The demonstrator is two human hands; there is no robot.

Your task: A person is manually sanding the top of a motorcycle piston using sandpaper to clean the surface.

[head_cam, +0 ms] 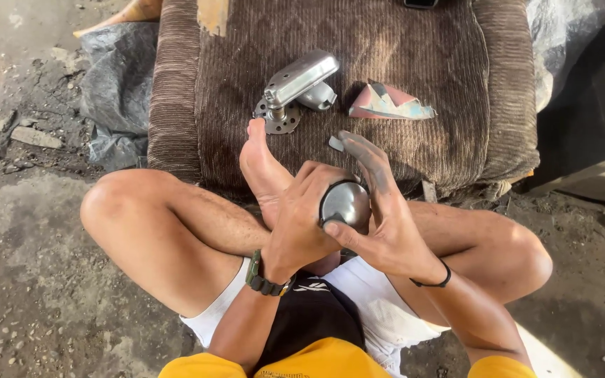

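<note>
Two hands are meeting over the person's crossed legs, both working on one rounded metal piece (345,204). On the left side, the left hand (302,217), wearing a dark watch, is gripping the piece with its fingers (311,183) curled around the left edge. The piece is sitting between both hands, just in front of a bare foot (260,164). To the right, the right hand (379,217) is pressing its thumb on the lower rim, while its dirty fingers (365,150) are stretching open and are not closing on anything. Beyond the hands, a chromed metal part with a round base (295,87) and a piece of painted scrap (388,102) are lying on a brown ribbed cushion (456,84). I think the smooth piece could be slipping from this light hold and dropping on the foot.
</note>
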